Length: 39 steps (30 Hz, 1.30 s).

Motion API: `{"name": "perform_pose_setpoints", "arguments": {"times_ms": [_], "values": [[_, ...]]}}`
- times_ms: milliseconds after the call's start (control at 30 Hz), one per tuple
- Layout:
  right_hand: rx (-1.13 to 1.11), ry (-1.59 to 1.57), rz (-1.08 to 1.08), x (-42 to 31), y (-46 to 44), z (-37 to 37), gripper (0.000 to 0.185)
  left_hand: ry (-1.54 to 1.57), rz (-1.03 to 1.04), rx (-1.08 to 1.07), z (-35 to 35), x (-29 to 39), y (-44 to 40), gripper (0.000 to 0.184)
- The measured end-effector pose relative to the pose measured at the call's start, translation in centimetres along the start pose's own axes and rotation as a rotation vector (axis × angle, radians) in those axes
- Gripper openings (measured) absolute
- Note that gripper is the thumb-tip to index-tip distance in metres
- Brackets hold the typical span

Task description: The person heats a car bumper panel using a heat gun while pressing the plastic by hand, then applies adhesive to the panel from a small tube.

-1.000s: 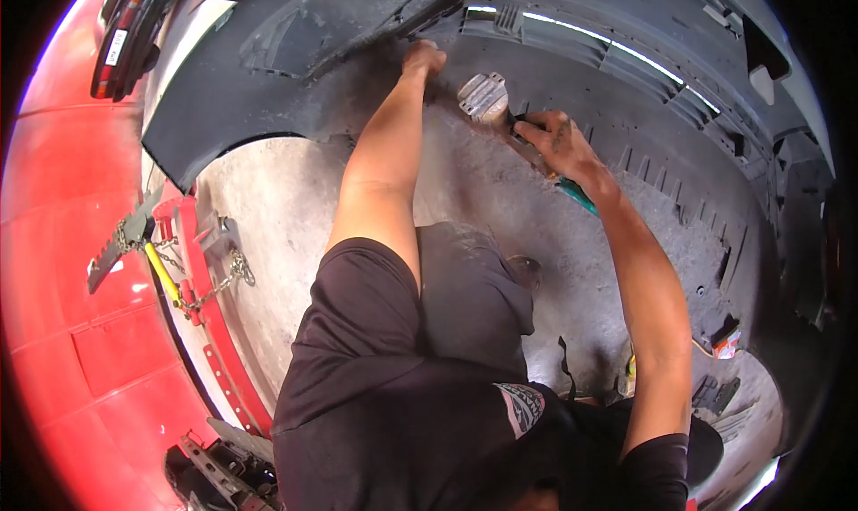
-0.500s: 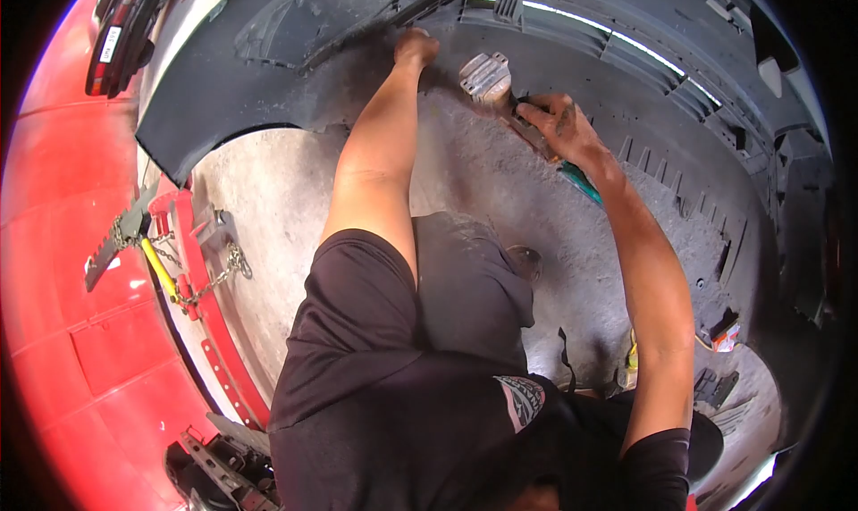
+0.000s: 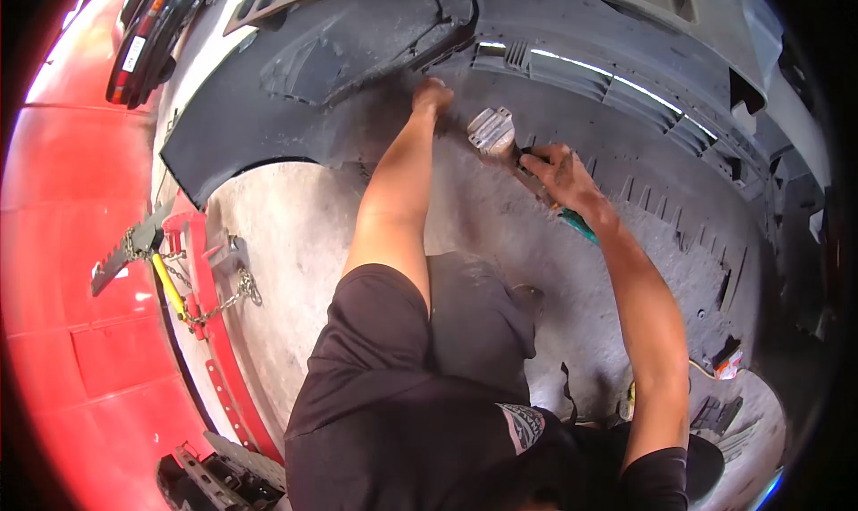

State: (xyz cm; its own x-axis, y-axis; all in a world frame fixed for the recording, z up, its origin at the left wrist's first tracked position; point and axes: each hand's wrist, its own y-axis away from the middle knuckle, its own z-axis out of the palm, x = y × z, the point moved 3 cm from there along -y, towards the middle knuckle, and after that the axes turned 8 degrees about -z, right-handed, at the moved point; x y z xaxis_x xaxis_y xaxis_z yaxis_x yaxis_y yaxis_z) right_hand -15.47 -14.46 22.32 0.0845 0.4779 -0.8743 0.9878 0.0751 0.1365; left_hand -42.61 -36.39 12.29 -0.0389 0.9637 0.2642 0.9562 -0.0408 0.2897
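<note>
A dark grey car bumper cover (image 3: pixel 268 109) curves across the far side. My left hand (image 3: pixel 433 96) is closed at its inner edge, arm stretched out, with the fingertips partly hidden. My right hand (image 3: pixel 563 176) is wrapped around a grinder-like power tool (image 3: pixel 492 131), which has a ribbed silver head on the left. A teal part of its body shows below the wrist. Thumb and forefinger lie near a black piece beside the head. Which part of the tool touches the bumper, if any, I cannot make out.
At left stand a red panelled surface (image 3: pixel 80 243) and a red frame (image 3: pixel 214 323) with a chain (image 3: pixel 246 288) and a yellow bar (image 3: pixel 168 288). A tail-light assembly (image 3: pixel 143 46) is at upper left. Metal parts (image 3: pixel 214 475) lie at lower left; a small box (image 3: pixel 728 365) is at right.
The view has tilted, so the scene sits lower and a light grey panel shows more at the top. Both hands keep nearly the same places against the bumper and tool.
</note>
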Motion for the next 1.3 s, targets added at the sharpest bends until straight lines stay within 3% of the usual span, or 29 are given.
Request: {"name": "perform_pose_setpoints", "arguments": {"times_ms": [167, 567, 667, 767, 933, 1033, 1133, 1233, 1300], "values": [[-0.025, -0.025, 0.077, -1.3, 0.7, -0.5, 0.045, 0.006, -0.023, 0.005, 0.7, -0.2, -0.7, 0.04], [0.065, -0.022, 0.004, -0.3, 0.9, 0.3, 0.041, -0.016, 0.002, -0.029, 0.9, -0.5, -1.1, 0.048], [-0.039, -0.09, 0.116, -2.0, 1.4, -0.6, 0.041, 0.01, -0.007, -0.032, 0.6, 0.0, -0.8, 0.045], [0.044, 0.013, -0.031, -0.7, 1.0, -0.2, 0.042, -0.03, 0.027, -0.018, 1.0, 0.1, -1.0, 0.041], [0.023, -0.02, 0.042, -1.0, 0.9, -0.8, 0.045, -0.052, 0.061, -0.08, 2.7, -1.2, -4.1, 0.043], [0.058, 0.064, -0.045, -0.2, 0.0, -0.6, 0.046, -0.113, 0.102, -0.001, 2.5, -1.1, -4.0, 0.042], [-0.004, -0.051, 0.034, -0.8, 0.1, -0.9, 0.047, -0.008, 0.037, 0.038, 0.9, -0.1, -1.3, 0.042], [0.04, -0.018, -0.095, 0.5, -0.5, -0.5, 0.046, 0.024, 0.002, -0.007, 0.8, 0.0, -1.1, 0.042], [-0.006, -0.008, -0.029, 0.5, -0.6, -0.4, 0.045, 0.008, 0.029, -0.056, 1.1, -0.4, -1.7, 0.042]]}}
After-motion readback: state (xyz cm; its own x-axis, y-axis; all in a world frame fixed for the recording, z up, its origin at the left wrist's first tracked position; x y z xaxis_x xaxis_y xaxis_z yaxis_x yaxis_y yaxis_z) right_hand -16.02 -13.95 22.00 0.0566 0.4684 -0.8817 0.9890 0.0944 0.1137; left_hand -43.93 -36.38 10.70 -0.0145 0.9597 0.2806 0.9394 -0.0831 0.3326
